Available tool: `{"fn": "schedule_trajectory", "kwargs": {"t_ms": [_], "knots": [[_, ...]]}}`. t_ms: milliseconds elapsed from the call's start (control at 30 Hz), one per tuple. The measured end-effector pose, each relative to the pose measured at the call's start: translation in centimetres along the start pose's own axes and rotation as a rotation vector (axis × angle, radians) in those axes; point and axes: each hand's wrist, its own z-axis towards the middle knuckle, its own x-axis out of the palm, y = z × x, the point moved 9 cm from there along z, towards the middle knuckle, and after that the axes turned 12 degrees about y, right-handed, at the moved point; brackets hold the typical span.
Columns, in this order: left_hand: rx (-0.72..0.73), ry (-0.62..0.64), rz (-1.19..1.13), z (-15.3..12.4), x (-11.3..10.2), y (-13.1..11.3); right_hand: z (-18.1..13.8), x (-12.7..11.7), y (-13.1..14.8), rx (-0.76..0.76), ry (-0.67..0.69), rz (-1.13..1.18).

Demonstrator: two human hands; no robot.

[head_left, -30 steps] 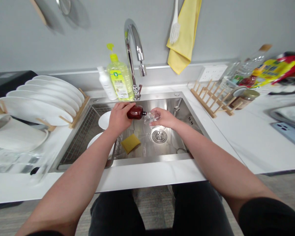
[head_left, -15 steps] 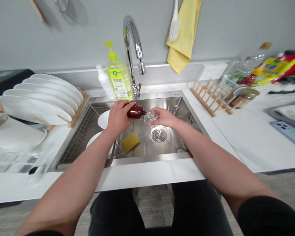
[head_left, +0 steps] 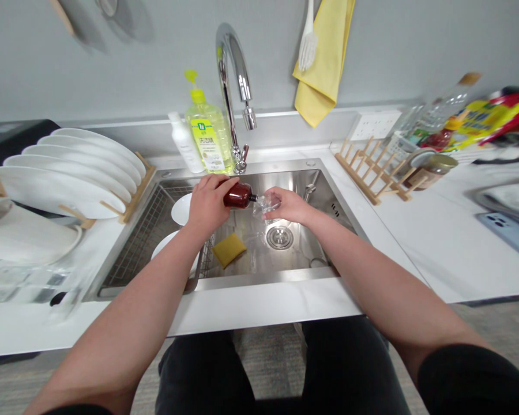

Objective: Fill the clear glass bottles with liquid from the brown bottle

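Note:
Over the sink [head_left: 303,275], my left hand [head_left: 209,204] is wrapped round a reddish-brown bottle [head_left: 237,196] lying almost level, its narrow dark neck pointing right. Facing that neck is a small clear vessel, seemingly a glass [head_left: 266,203], gripped in the fingers of my right hand [head_left: 288,204]. Neck and rim are very close; whether they touch I cannot tell. Any liquid passing between them does not show. A yellow sponge [head_left: 229,250] lies in the basin below, left of the drain strainer [head_left: 279,237]. White dishes [head_left: 182,210] sit partly hidden behind my left forearm.
A chrome faucet [head_left: 225,75] rises behind the basin, beside a dish soap bottle [head_left: 211,141] and a white bottle [head_left: 185,143]. Plates [head_left: 69,187] stand in a wooden rack at left. Another wooden rack [head_left: 372,173], a jar [head_left: 435,172] and a phone [head_left: 508,230] are at right.

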Motion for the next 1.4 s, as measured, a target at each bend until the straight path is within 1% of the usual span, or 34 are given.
{"fn": "schedule_trajectory", "kwargs": {"t_ms": [600,1400], "knots": [[0.005,-0.012,0.043,-0.18,-0.24,-0.32,-0.13,0.01,0.46,-0.007,-0.006,0.010],[-0.001,-0.005,0.020,-0.29,-0.33,-0.41,-0.29,0.00,0.87,-0.010,-0.011,-0.035]]}}
